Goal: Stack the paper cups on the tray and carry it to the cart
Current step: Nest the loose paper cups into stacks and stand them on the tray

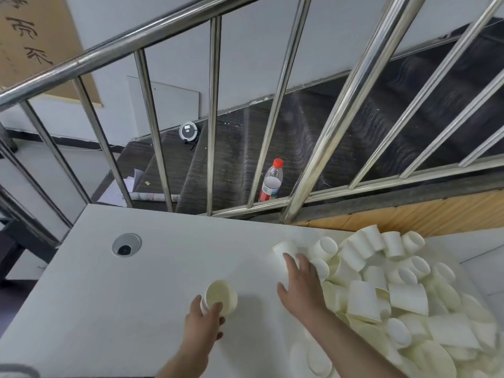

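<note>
A heap of white paper cups (pixel 403 293) lies tumbled over the right side of the white table (pixel 136 282). My left hand (pixel 203 321) grips a paper cup (pixel 221 296) near the table's front, its open mouth facing up toward me. My right hand (pixel 300 282) reaches over the left edge of the heap with fingers spread; its fingertips touch a cup lying on its side (pixel 285 248). No tray or cart is in view.
A round cable grommet (pixel 126 244) is set into the table at the left. Behind the table runs a steel stair railing (pixel 283 110), with a red-capped plastic bottle (pixel 271 181) and dark stairs beyond. The table's left edge drops off.
</note>
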